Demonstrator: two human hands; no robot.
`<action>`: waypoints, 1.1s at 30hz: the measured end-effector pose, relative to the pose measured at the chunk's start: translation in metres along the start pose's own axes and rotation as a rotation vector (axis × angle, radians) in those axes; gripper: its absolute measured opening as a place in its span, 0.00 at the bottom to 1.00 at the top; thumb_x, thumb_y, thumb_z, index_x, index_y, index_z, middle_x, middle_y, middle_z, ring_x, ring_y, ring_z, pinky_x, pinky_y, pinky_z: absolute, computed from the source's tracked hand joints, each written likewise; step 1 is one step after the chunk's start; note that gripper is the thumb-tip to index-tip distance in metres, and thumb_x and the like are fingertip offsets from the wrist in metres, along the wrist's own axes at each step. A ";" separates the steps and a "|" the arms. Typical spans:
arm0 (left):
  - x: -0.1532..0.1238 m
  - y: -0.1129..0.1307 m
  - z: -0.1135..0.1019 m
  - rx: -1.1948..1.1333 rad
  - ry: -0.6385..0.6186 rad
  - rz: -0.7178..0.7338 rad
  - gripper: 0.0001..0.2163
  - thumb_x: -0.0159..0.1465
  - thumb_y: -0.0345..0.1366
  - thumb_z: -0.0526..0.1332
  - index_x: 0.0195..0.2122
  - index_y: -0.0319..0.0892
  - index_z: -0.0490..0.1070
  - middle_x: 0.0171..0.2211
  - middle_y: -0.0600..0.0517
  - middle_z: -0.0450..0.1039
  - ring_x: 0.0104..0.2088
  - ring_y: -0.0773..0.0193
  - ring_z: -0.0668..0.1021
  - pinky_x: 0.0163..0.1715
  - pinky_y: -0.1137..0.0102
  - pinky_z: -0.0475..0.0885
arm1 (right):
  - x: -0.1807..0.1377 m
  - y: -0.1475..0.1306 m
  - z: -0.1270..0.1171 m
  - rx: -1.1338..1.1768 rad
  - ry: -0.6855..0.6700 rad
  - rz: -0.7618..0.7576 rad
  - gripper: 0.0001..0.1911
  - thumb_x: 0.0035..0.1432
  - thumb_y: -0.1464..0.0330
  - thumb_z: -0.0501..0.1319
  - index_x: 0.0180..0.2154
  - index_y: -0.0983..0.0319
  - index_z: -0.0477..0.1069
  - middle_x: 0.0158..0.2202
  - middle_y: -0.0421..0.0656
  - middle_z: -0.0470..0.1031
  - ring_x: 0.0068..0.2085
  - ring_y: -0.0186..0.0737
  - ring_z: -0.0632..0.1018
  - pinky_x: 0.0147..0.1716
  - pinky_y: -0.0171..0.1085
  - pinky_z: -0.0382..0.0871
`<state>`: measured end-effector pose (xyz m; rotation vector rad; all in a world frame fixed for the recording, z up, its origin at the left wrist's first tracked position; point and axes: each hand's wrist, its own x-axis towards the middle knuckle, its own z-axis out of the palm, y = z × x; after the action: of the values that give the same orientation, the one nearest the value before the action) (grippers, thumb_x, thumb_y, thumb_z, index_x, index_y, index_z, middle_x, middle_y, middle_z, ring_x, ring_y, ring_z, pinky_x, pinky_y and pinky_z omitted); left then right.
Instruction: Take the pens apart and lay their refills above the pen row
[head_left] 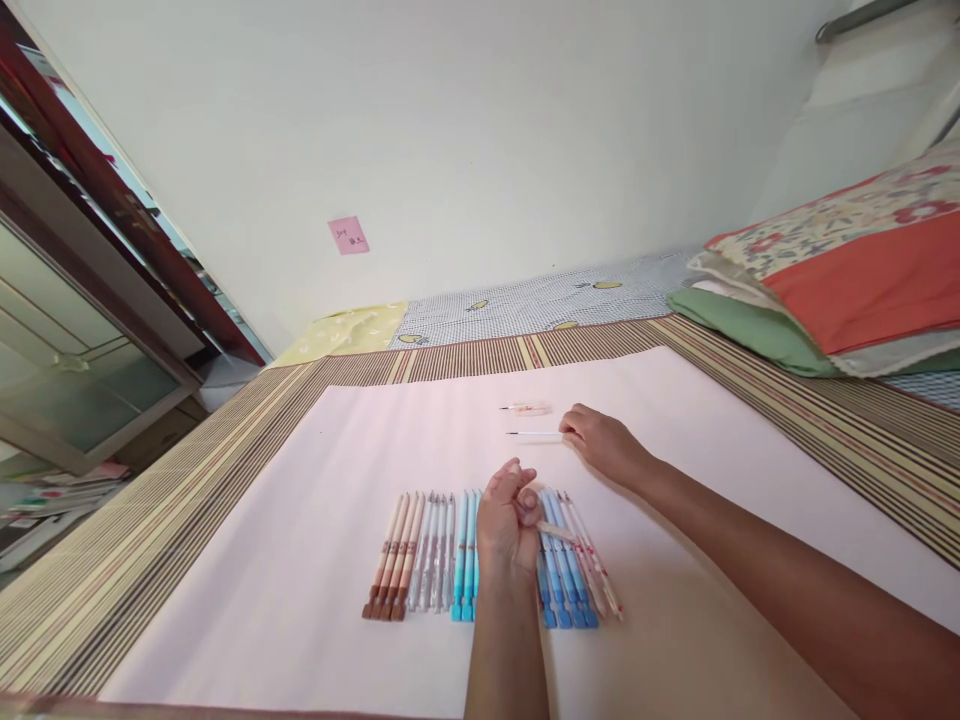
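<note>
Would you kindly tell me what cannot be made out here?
Head view:
Pink note on the wall: writing too small.
Pen in the left hand: mostly inside the fist.
Middle of the pen row: under that hand.
End of the white pen: the right hand hides whether it is gripped.

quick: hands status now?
Left hand: closed in a fist around a pale pen.
Right hand: fingertips at the thin white pen; grip cannot be told.

We curl our bare left hand into a loose fist, forearm straight ahead. Our bare right hand lies farther forward, palm down, fingers bent, forearm slanting in from the right.
</note>
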<state>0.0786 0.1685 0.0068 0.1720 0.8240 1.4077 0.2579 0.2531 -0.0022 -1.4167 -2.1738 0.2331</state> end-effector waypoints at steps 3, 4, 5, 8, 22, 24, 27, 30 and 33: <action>-0.001 0.001 0.000 -0.022 -0.018 -0.017 0.12 0.51 0.29 0.71 0.35 0.36 0.72 0.25 0.50 0.74 0.16 0.76 0.65 0.12 0.81 0.50 | 0.025 0.013 0.016 -0.105 0.002 0.069 0.09 0.62 0.76 0.56 0.33 0.61 0.72 0.37 0.44 0.73 0.36 0.39 0.73 0.34 0.36 0.59; 0.000 0.000 0.000 -0.029 -0.017 -0.022 0.12 0.50 0.29 0.71 0.34 0.36 0.72 0.25 0.50 0.74 0.15 0.76 0.64 0.12 0.81 0.50 | 0.031 0.016 0.021 -0.137 -0.001 0.091 0.09 0.63 0.76 0.56 0.33 0.61 0.72 0.38 0.45 0.73 0.37 0.39 0.73 0.34 0.36 0.58; 0.000 0.000 0.000 -0.035 -0.014 -0.026 0.11 0.50 0.29 0.71 0.34 0.36 0.73 0.24 0.50 0.74 0.15 0.76 0.64 0.12 0.81 0.50 | 0.036 0.018 0.025 -0.167 -0.007 0.110 0.09 0.63 0.76 0.56 0.34 0.61 0.72 0.39 0.45 0.74 0.37 0.39 0.73 0.34 0.36 0.58; -0.001 -0.001 0.001 -0.045 -0.001 -0.033 0.09 0.51 0.28 0.69 0.33 0.35 0.73 0.24 0.50 0.74 0.15 0.77 0.64 0.12 0.81 0.50 | 0.046 0.022 0.034 -0.220 -0.023 0.142 0.09 0.65 0.76 0.55 0.35 0.62 0.72 0.40 0.46 0.74 0.39 0.39 0.73 0.34 0.36 0.57; -0.002 -0.004 0.003 -0.031 -0.006 -0.033 0.09 0.52 0.28 0.69 0.33 0.34 0.72 0.24 0.50 0.73 0.15 0.77 0.64 0.12 0.81 0.49 | 0.053 0.025 0.047 -0.249 -0.007 0.148 0.09 0.66 0.74 0.55 0.37 0.62 0.73 0.42 0.48 0.73 0.41 0.42 0.74 0.36 0.37 0.59; -0.002 -0.005 0.003 -0.034 -0.007 -0.038 0.09 0.53 0.29 0.69 0.33 0.34 0.72 0.24 0.50 0.73 0.16 0.77 0.65 0.12 0.81 0.50 | 0.053 0.026 0.047 -0.243 0.001 0.146 0.09 0.66 0.75 0.55 0.37 0.62 0.73 0.41 0.47 0.74 0.40 0.41 0.74 0.36 0.37 0.58; -0.002 -0.004 0.004 -0.035 -0.009 -0.045 0.08 0.53 0.29 0.69 0.33 0.34 0.72 0.24 0.50 0.73 0.15 0.77 0.65 0.12 0.81 0.49 | 0.053 0.027 0.048 -0.230 0.013 0.139 0.08 0.65 0.76 0.55 0.37 0.62 0.73 0.41 0.46 0.74 0.39 0.40 0.73 0.36 0.36 0.59; -0.002 -0.004 0.004 -0.030 -0.012 -0.044 0.09 0.53 0.29 0.69 0.33 0.35 0.72 0.24 0.50 0.73 0.15 0.77 0.64 0.12 0.81 0.49 | 0.052 0.028 0.049 -0.219 0.026 0.128 0.08 0.64 0.76 0.56 0.37 0.62 0.72 0.40 0.45 0.74 0.39 0.39 0.73 0.36 0.36 0.59; -0.002 -0.005 0.003 -0.026 -0.019 -0.039 0.09 0.53 0.29 0.70 0.33 0.35 0.72 0.25 0.50 0.73 0.16 0.77 0.64 0.13 0.81 0.49 | 0.050 0.027 0.049 -0.214 0.037 0.117 0.08 0.64 0.76 0.55 0.37 0.62 0.72 0.39 0.45 0.74 0.37 0.39 0.73 0.35 0.36 0.58</action>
<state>0.0849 0.1671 0.0069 0.1485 0.7894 1.3774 0.2385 0.3166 -0.0382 -1.6545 -2.1390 0.0148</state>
